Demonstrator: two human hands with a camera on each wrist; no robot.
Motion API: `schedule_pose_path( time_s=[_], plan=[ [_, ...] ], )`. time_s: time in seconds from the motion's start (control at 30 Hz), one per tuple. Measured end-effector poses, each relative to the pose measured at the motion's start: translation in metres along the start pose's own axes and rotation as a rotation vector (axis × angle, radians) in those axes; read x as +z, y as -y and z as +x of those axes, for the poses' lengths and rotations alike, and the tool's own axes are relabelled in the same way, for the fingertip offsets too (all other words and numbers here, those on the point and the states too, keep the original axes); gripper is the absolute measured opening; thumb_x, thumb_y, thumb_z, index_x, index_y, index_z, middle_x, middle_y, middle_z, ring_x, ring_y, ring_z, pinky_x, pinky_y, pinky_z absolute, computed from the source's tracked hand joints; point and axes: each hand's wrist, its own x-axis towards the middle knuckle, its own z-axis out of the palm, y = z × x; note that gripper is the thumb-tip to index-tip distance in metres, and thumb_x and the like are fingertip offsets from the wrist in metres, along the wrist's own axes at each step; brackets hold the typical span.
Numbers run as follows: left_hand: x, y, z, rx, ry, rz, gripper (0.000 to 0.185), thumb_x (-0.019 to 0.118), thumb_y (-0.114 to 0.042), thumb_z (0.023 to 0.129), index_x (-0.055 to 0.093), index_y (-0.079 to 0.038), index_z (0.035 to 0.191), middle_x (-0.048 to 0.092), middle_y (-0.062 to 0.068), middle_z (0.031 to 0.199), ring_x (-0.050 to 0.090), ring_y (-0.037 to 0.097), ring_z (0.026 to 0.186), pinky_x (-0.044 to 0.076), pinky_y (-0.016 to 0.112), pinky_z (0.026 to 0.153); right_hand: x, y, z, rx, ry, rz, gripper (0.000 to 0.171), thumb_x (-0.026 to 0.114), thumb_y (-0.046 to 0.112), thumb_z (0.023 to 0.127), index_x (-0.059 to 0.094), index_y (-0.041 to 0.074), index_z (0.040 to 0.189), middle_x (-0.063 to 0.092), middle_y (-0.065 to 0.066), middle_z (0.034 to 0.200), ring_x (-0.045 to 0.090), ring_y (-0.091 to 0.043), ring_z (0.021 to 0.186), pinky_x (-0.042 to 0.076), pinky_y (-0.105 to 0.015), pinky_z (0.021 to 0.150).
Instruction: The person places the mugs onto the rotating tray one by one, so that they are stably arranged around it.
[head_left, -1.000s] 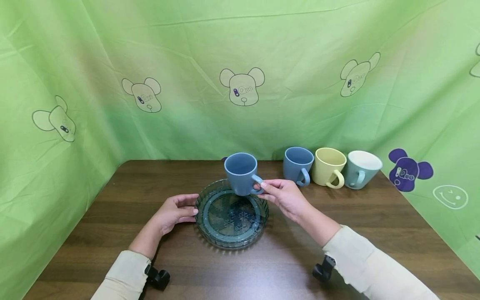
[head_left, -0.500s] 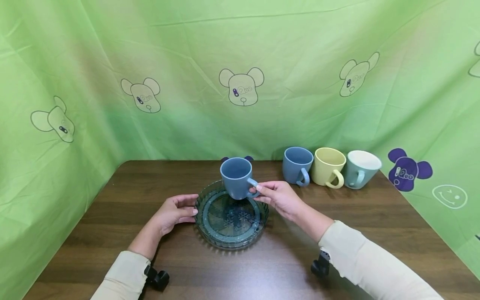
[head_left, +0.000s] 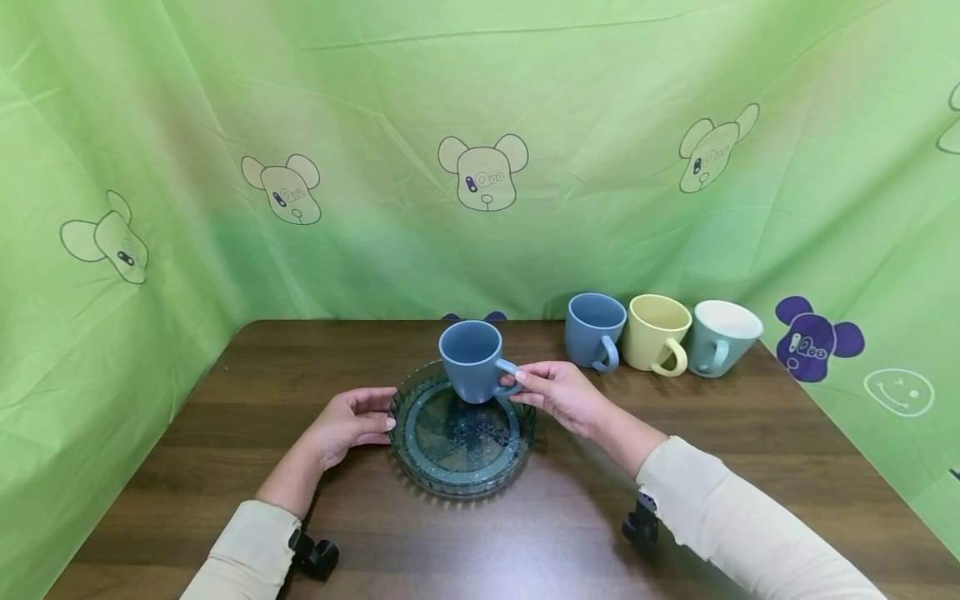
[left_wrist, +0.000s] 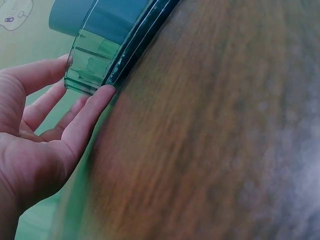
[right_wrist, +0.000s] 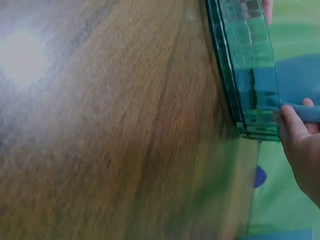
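A blue mug (head_left: pixel 472 361) hangs upright just above the far part of a dark green glass plate (head_left: pixel 427 467). My right hand (head_left: pixel 558 394) pinches the mug's handle (head_left: pixel 511 377) from the right. The left hand (head_left: pixel 352 421) lies on the table with straight fingertips touching the plate's left rim (head_left: pixel 393 421). In the left wrist view the fingers (left_wrist: pixel 92 107) press against the ribbed plate wall (left_wrist: pixel 90 65). The right wrist view shows the plate's edge (right_wrist: pixel 250 70), the mug (right_wrist: pixel 300 80) and my fingers (right_wrist: pixel 295 130) on its handle.
Three mugs stand in a row at the back right: blue (head_left: pixel 595 330), yellow (head_left: pixel 657 333) and pale teal (head_left: pixel 722 338). The brown wooden table (head_left: pixel 750 442) is walled by green cloth (head_left: pixel 480 125) at the back and both sides.
My right hand has carried the blue mug a little left and lower, bringing it down over the plate. The left hand stays at the plate's rim.
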Motion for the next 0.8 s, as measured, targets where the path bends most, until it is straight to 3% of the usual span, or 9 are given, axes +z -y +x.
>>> schedule_pose_path(
  time_s=[0.4, 0.8],
  plan=[
    [0.001, 0.002, 0.001, -0.006, 0.002, -0.013, 0.06, 0.066, 0.009, 0.085, 0.041, 0.011, 0.14, 0.053, 0.024, 0.126, 0.061, 0.018, 0.097, 0.058, 0.039, 0.081, -0.005, 0.0, 0.003, -0.028, -0.175, -0.165, 0.032, 0.058, -0.002, 0.096, 0.055, -0.021, 0.121, 0.063, -0.028, 0.112, 0.068, -0.02, 0.091, 0.056, -0.034, 0.085],
    [0.0, 0.001, 0.0, -0.021, 0.014, 0.002, 0.06, 0.067, 0.008, 0.085, 0.041, 0.01, 0.14, 0.051, 0.028, 0.128, 0.06, 0.021, 0.098, 0.057, 0.04, 0.082, -0.001, 0.004, 0.01, -0.071, -0.232, -0.198, 0.033, 0.057, -0.005, 0.095, 0.054, -0.018, 0.124, 0.06, -0.029, 0.112, 0.068, -0.022, 0.09, 0.057, -0.034, 0.082]
  ],
)
